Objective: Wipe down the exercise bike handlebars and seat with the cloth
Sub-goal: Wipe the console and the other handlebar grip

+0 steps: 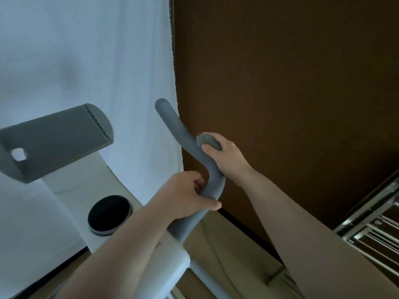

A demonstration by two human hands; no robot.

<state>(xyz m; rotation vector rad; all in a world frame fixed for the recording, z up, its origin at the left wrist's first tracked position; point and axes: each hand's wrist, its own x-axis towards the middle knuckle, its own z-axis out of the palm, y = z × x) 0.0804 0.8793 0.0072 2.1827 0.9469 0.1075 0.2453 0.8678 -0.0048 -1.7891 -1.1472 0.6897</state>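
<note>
Handlebar wiping is the step in hand. Your right hand (224,156) is curled round a small grey cloth (207,140), wadded in the fingers and pressed against the right side of the grey handlebar (183,134) partway up its raised end. Your left hand (185,195) grips the same bar lower down, at the bend, steadying it.

Judgement: only this one bar is under treatment; the seat is out of view and appears yet to be done. The next move calls for drawing the cloth along the bar toward its rounded tip, then shifting the left hand so the bend beneath it can be wiped.

Surroundings: a grey bracket (54,141) and a black round knob (109,213) sit on the white bike frame (71,190). White curtain (86,50) behind, brown wall (280,83) at right, metal rack (375,229) at lower right, wooden floor (220,240) below.
</note>
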